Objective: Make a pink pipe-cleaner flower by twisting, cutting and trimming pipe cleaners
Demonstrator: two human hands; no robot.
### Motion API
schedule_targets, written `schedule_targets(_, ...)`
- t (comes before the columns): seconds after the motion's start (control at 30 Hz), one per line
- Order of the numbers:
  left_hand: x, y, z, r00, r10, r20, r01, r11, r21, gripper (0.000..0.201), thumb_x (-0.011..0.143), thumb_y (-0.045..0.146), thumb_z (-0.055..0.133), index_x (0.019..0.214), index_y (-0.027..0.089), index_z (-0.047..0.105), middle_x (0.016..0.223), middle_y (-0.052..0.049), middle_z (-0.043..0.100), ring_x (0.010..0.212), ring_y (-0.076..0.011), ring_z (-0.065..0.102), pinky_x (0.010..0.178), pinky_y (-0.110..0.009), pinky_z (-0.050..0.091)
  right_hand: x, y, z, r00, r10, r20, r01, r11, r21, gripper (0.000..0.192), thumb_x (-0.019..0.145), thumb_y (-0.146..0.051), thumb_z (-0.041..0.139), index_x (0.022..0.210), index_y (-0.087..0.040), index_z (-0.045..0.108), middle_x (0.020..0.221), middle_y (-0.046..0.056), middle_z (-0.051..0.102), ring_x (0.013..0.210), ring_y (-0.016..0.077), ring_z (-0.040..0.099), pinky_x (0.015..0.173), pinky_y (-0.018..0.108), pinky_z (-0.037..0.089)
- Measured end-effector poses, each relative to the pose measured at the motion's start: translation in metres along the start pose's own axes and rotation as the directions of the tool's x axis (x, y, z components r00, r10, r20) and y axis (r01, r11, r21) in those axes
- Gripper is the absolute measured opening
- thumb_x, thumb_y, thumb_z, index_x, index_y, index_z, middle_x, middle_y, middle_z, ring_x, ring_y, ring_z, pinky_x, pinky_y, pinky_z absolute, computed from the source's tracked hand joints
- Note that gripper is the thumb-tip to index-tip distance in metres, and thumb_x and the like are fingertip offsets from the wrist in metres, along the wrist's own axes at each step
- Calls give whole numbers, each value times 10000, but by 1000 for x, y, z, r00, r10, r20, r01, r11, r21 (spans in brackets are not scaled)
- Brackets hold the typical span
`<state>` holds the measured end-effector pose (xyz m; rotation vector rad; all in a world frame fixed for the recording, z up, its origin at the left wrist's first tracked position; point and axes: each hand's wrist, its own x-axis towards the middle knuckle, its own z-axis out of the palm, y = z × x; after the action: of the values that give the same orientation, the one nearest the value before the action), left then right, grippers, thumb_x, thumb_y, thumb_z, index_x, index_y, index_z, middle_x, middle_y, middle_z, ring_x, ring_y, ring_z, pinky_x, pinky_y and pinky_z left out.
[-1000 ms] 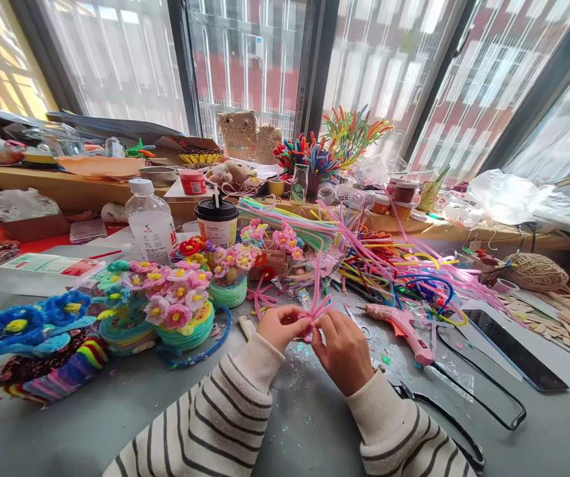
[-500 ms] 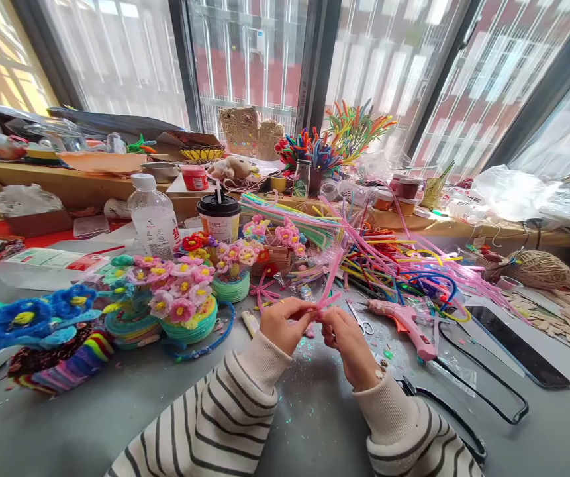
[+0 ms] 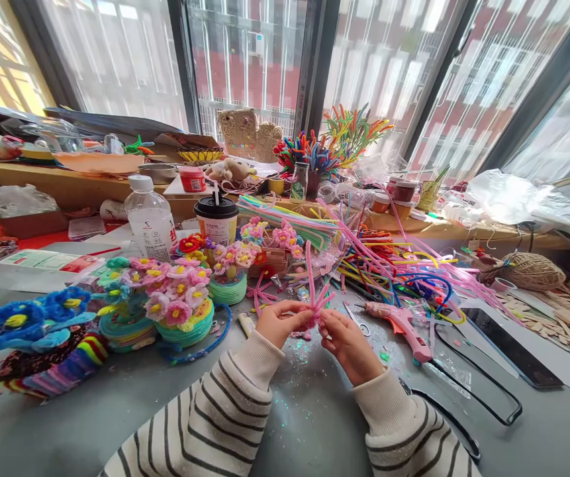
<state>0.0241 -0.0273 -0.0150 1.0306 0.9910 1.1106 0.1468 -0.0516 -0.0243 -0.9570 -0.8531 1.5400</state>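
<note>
Between my hands is a small bundle of pink pipe cleaners (image 3: 318,299), joined low down, with one long stem pointing up and shorter ends fanning to the right. My left hand (image 3: 281,323) pinches it from the left with thumb and forefinger. From the other side my right hand (image 3: 348,341) grips it, fingers curled in. The exact joint is partly hidden by the fingertips. Just right of my right hand lie scissors (image 3: 364,327) and a pink hot glue gun (image 3: 404,326). Another pink pipe cleaner piece (image 3: 261,291) rests behind my left hand.
Pipe cleaner flower pots (image 3: 183,318) stand on the left, beside a blue-flowered basket (image 3: 56,361). Behind are a plastic bottle (image 3: 149,222) and a lidded cup (image 3: 216,218). Loose pipe cleaners (image 3: 388,258) heap at the back. A phone (image 3: 513,348) and black cable (image 3: 506,417) lie right.
The pink bundle has turned: its long stem, slanted to the right before, now stands nearly upright, and the short ends have spread. My right hand has rotated slightly. The view has shifted a little.
</note>
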Motion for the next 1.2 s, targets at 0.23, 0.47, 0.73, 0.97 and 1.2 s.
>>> schedule_targets(0.23, 1, -2, -1, 997, -82, 16, 83, 994, -73, 292, 383, 272, 687, 607, 102, 607, 484, -2, 596, 434, -102, 536, 468, -241, 471, 0, 5, -3, 995, 5, 102, -5, 1000, -2, 203, 644, -319, 550, 596, -124, 528, 486, -52, 313, 428, 35, 209, 369, 163, 128)
schedule_targets(0.47, 4, -2, -5, 981, -176, 85, 187, 974, -130, 296, 374, 244, 700, 613, 103, 597, 495, -6, 604, 449, -121, 550, 507, -291, 488, -1, 5, -3, 994, 14, 113, -16, 1000, 16, 212, 601, -340, 582, 626, -132, 554, 496, -53, 333, 425, 32, 223, 369, 161, 137)
schedule_targets(0.73, 7, -7, -6, 977, -187, 106, 204, 961, -187, 300, 374, 234, 703, 615, 92, 596, 519, -23, 614, 450, -130, 561, 491, -274, 486, 2, 8, -2, 996, 48, 74, -54, 995, 86, 231, 536, -340, 626, 645, -146, 567, 502, -53, 333, 434, 33, 247, 357, 147, 147)
schedule_targets(0.97, 4, -3, -4, 978, -172, 120, 190, 968, -164, 266, 402, 219, 694, 620, 103, 597, 514, -8, 613, 462, -118, 565, 466, -227, 477, -1, 6, 4, 988, 73, 133, -94, 982, 163, 201, 607, -332, 577, 641, -134, 573, 505, -48, 319, 428, 34, 200, 349, 147, 128)
schedule_targets(1.2, 1, 2, -3, 974, -209, 88, 223, 952, -207, 238, 398, 196, 698, 589, 106, 590, 454, 17, 574, 383, -60, 503, 383, -164, 429, -2, 4, 2, 996, 5, 85, -16, 992, 125, 115, 618, -257, 585, 634, -154, 539, 513, -53, 332, 448, 31, 253, 374, 138, 180)
